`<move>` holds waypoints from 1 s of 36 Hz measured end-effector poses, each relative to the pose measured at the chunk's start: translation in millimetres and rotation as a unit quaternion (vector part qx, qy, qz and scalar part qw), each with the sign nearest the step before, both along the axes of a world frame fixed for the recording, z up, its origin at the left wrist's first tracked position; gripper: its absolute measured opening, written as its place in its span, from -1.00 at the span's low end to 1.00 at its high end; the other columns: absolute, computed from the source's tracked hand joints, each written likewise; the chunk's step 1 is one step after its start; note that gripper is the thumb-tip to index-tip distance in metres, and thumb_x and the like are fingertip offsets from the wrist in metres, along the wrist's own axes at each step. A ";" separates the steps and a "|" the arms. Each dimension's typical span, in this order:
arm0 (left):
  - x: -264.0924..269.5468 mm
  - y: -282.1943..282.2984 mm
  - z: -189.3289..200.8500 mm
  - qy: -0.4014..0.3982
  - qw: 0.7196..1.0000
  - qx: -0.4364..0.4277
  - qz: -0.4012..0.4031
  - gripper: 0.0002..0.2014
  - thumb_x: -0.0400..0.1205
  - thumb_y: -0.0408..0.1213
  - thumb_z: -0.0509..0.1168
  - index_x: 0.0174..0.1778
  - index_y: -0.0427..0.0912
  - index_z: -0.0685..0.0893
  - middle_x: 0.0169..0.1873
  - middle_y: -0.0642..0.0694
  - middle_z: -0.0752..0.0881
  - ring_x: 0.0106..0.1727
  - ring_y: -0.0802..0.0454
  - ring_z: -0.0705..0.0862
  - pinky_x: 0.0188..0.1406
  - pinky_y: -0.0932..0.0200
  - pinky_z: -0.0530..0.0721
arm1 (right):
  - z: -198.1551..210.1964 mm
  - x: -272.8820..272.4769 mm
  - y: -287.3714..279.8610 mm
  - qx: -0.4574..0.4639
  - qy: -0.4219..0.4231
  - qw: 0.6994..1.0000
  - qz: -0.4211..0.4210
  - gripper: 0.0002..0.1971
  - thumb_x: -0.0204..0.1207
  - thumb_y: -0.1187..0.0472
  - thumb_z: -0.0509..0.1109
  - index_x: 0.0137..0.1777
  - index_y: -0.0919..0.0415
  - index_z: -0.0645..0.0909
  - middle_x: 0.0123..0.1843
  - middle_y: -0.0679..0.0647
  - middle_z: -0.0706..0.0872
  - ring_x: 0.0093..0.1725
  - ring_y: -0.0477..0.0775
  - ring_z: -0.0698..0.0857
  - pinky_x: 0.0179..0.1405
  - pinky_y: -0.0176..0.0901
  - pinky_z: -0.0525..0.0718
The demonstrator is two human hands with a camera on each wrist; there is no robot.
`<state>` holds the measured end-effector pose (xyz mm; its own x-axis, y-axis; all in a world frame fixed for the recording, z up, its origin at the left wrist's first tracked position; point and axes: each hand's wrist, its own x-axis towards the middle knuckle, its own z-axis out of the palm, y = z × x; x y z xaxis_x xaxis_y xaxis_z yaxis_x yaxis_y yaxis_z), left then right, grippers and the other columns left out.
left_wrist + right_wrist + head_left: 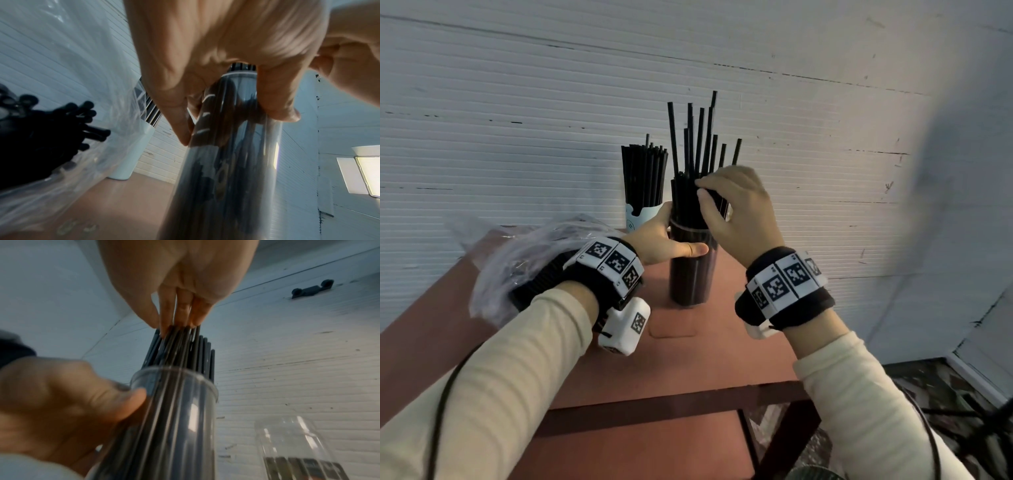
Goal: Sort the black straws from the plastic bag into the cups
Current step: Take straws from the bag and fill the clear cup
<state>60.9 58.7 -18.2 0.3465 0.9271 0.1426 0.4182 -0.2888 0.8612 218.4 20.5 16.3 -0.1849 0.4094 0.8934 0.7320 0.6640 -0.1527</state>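
A tall clear plastic cup [691,270] stands on the reddish-brown table [688,359], packed with thin, matte black straws [697,144] whose tips stick up at uneven heights. The left hand [661,240] wraps around the cup just below its rim. The right hand [739,209] pinches a bundle of these straws above the rim. Far left, a pale blue cup [638,214] holds more straws. The crumpled plastic bag [524,253] lies left.

Dim, cool and bluish throughout. Bright glare from a lit panel [368,175] at far right in the left wrist view. Soft shadow behind the straws [698,144] on the wall [517,102]. Strong edge bending; blurred near hand [61,402] and bag [51,113].
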 end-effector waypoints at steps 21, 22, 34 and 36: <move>-1.7 5.2 -2.5 -0.002 1.000 -0.001 -0.009 -0.17 0.42 -0.08 0.59 0.55 0.00 0.30 0.32 0.06 0.59 0.38 0.08 0.54 0.36 0.13 0.45 | 3.0 -2.7 9.0 -0.012 0.067 0.997 0.034 -0.77 0.63 0.29 0.28 0.09 0.35 0.74 0.21 0.10 0.71 0.12 -0.08 0.69 0.17 -0.42 0.58; -1.6 5.1 -2.6 -0.004 1.000 -0.001 -0.010 -0.15 0.39 -0.06 0.60 0.55 0.01 0.30 0.32 0.06 0.60 0.38 0.08 0.55 0.37 0.12 0.46 | -0.6 -3.1 7.7 -0.018 0.061 0.998 0.030 -0.76 0.63 0.27 0.27 0.13 0.34 0.73 0.24 0.10 0.70 0.17 -0.05 0.68 0.22 -0.37 0.58; 0.0 1.4 -1.6 -0.010 1.000 0.005 -0.013 -0.09 0.34 -0.04 0.60 0.57 -0.05 0.29 0.34 0.03 0.59 0.39 0.08 0.55 0.42 0.09 0.46 | 0.9 2.3 6.6 -0.046 0.026 0.998 -0.017 -0.63 0.65 0.17 0.28 0.41 0.27 0.56 0.35 0.10 0.65 0.39 0.03 0.56 0.39 -0.35 0.39; 0.0 2.0 -1.7 -0.007 1.000 0.006 -0.013 -0.06 0.30 0.00 0.60 0.57 -0.05 0.29 0.34 0.04 0.59 0.39 0.08 0.55 0.44 0.07 0.46 | -0.3 3.1 6.8 -0.048 0.030 0.998 -0.017 -0.66 0.65 0.17 0.29 0.36 0.28 0.61 0.30 0.09 0.69 0.33 0.03 0.61 0.33 -0.35 0.45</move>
<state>60.9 60.8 -19.9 0.3691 0.9158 0.1582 0.3982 -0.3096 0.8635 221.5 27.3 16.0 -0.1168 0.4990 0.8587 0.7408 0.6197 -0.2593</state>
